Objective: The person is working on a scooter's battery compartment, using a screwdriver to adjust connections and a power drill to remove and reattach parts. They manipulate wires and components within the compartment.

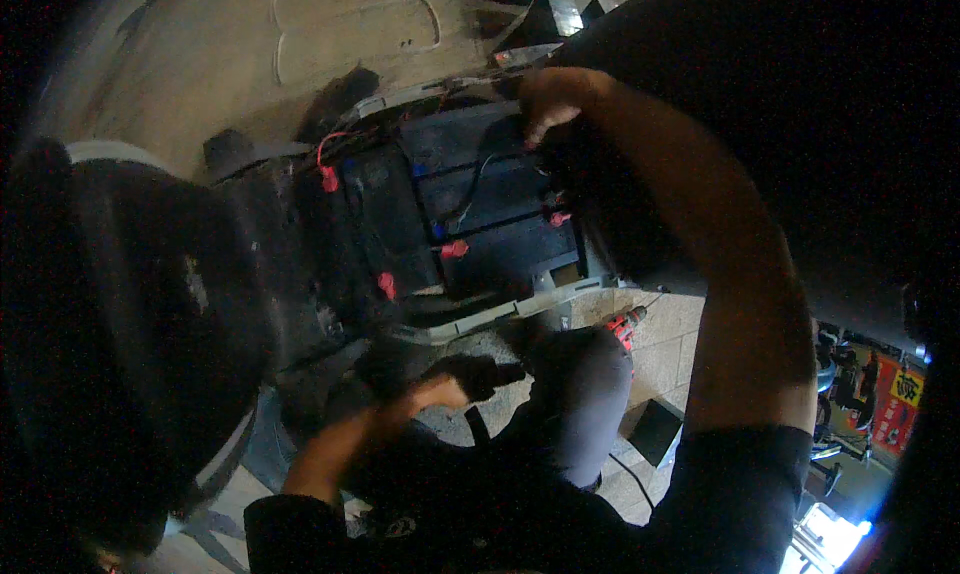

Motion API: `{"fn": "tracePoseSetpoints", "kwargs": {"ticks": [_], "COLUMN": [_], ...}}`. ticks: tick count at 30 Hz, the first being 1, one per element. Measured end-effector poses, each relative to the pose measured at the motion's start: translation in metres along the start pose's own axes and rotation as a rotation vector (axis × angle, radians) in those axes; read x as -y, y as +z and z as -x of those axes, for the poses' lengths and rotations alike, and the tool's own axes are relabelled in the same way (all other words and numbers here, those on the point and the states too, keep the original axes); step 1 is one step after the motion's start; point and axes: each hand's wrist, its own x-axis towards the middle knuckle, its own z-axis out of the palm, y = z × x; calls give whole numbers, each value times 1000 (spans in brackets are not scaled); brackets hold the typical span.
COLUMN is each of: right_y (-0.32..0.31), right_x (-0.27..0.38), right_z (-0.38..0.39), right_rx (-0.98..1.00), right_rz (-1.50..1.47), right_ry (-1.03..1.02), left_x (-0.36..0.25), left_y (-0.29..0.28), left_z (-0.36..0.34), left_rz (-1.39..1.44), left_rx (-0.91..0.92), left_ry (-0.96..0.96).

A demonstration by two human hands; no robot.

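Several dark block batteries sit side by side in an open compartment, with red terminal covers and thin wires on top. My right hand reaches over to the far right corner of the batteries. Its fingers are bent down and drawn together near a small red terminal; whatever is between them is too dark to make out. Nearer to me, my left hand is low in front of the compartment, above my lap. It appears closed round a black object, whose kind is lost in shadow.
A pale frame rim borders the compartment. A large dark seat-like body stands at the left, and a black panel at the right. On the tiled floor lie a red power drill and a dark box beside my knee.
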Motion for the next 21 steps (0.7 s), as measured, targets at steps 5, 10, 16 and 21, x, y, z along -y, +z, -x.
{"fn": "tracePoseSetpoints", "kwargs": {"ticks": [5, 10, 16, 21], "right_y": [-9, -8, 5, 23], "right_x": [2, 6, 7, 4], "right_z": [8, 6, 26, 2], "right_rx": [18, -52, -121, -465], "right_rz": [90, 104, 53, -56], "right_ry": [-19, -63, -112, -246], "left_x": [-5, 38, -20, 32], "left_y": [-11, 34, -8, 43], "left_z": [0, 6, 17, 20], "left_rz": [-78, -153, -35, -51], "left_rx": [111, -96, 31, -86], "left_ry": [-67, 86, -38, -38]}}
